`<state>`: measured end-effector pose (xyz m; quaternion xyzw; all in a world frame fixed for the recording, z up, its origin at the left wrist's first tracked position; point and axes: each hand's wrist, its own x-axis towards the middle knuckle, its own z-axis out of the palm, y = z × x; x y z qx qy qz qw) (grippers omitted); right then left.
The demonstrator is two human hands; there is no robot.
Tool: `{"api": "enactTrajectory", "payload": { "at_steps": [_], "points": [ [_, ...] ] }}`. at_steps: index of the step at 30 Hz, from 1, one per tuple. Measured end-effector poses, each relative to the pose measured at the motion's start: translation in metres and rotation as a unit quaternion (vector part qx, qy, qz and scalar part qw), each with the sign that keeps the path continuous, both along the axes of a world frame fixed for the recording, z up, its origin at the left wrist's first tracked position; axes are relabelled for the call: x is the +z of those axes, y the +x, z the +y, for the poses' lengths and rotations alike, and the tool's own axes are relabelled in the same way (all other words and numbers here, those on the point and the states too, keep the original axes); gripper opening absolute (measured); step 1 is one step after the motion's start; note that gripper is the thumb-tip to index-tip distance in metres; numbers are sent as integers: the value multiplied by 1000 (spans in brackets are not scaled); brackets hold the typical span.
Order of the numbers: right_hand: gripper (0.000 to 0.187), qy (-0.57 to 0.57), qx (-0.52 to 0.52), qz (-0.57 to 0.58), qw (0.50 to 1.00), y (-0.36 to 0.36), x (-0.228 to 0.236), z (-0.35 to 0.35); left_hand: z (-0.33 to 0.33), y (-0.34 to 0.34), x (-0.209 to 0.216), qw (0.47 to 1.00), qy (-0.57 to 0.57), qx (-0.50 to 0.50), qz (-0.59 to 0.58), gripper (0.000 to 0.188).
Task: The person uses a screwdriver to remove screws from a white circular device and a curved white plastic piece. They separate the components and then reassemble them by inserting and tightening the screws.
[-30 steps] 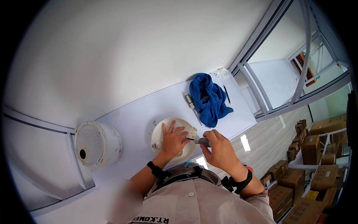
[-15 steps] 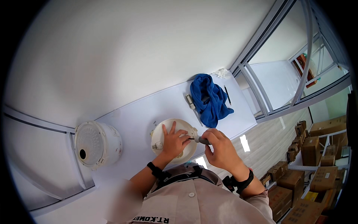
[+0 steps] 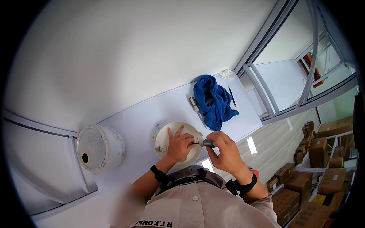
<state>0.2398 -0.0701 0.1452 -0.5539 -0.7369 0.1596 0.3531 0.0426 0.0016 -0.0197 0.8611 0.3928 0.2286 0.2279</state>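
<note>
In the head view, I hold a grey-handled screwdriver [image 3: 209,143] in my right grip [image 3: 226,152], its shaft [image 3: 196,143] over a round white cover [image 3: 162,137]. My left grip [image 3: 178,147] lies across the cover, fingertips at the shaft. A blue cloth [image 3: 208,99] occupies the table [image 3: 133,127].

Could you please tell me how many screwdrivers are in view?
2: a grey-handled screwdriver in the right hand, and a pale-handled screwdriver beside the crumpled blue cloth. Others may be hidden beneath it.

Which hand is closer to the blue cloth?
Right: the right hand is just in front of the cloth; the left hand is farther left, over the round white piece.
</note>
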Motion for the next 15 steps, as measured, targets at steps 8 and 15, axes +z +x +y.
{"api": "enactTrajectory", "payload": {
  "at_steps": [8,15],
  "points": [
    [45,-3,24,30,999,8,1,-1,1,3,-7,1000,4,-5,-11,20],
    [47,-86,-77,16,993,6,0,3,3,4,-5,1000,7,-1,-1,21]
  ]
}}
